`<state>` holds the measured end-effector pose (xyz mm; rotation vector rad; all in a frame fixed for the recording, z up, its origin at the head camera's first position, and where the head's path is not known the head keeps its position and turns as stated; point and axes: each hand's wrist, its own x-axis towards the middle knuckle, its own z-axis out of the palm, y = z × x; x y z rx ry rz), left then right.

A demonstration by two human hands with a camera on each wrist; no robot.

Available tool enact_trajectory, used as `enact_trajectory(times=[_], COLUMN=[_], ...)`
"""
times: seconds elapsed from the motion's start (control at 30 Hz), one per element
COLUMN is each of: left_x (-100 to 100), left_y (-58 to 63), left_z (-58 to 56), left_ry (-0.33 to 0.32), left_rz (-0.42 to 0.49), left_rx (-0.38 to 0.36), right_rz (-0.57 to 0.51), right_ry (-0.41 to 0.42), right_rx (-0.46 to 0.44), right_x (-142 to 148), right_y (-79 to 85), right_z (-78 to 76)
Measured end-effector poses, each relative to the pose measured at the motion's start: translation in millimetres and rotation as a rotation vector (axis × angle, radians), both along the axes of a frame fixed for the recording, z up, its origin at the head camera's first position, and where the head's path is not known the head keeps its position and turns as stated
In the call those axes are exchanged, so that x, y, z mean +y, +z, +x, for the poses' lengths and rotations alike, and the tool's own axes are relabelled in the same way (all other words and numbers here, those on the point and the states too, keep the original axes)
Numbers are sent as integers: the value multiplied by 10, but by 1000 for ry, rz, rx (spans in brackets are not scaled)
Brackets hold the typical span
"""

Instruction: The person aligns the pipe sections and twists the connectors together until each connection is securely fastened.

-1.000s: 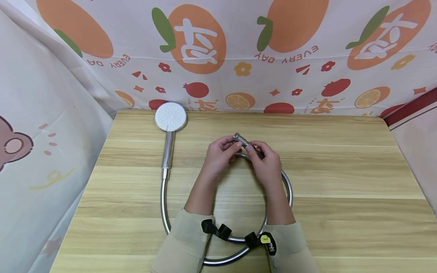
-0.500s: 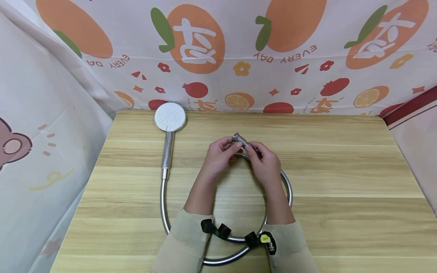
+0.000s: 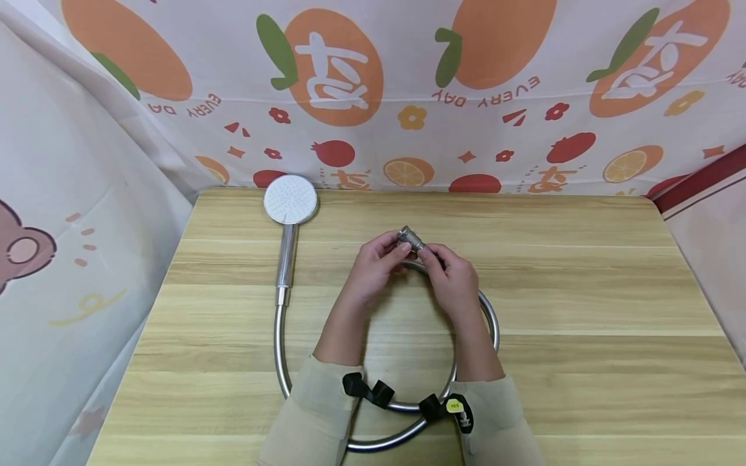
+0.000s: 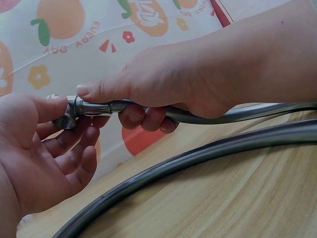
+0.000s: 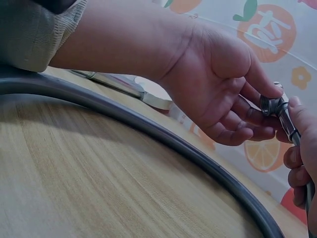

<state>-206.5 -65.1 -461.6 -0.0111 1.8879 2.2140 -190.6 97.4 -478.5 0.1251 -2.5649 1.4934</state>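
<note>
My left hand (image 3: 370,266) pinches a small threaded metal connector (image 4: 67,120) between thumb and fingers. In the left wrist view the connector sits against the shiny end nut (image 4: 95,108) of a metal shower hose (image 3: 491,320). My right hand (image 3: 454,279) grips the hose just behind that nut, with its thumb stretched along the top toward the connector. Both hands are held above the wooden table. The fingers partly cover the joint, so how far the two parts are screwed together cannot be told.
A round shower head (image 3: 291,200) with a chrome handle (image 3: 287,255) lies at the back left of the table (image 3: 583,291), joined to the hose's other end. The hose loops under both forearms. A fruit-print cloth (image 3: 414,77) hangs behind the table.
The hands and the connector have shifted only very slightly. The grip of both hands looks the same throughout.
</note>
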Motion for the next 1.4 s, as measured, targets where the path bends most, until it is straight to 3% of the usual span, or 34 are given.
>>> enact_trajectory(times=[0.43, 0.7, 1.03, 1.4], left_x=[-16, 16, 41, 34], left_y=[1, 11, -2, -16], left_z=[27, 23, 5, -2], left_ry=[-62, -2, 95, 63], left_rz=[86, 41, -61, -46], left_rx=[36, 52, 21, 59], right_rz=[-92, -141, -96, -79], right_ry=[18, 17, -13, -15], right_rx=[-29, -21, -5, 64], right_x=[17, 35, 26, 33], right_y=[12, -43, -60, -43], right_z=[-8, -25, -28, -20])
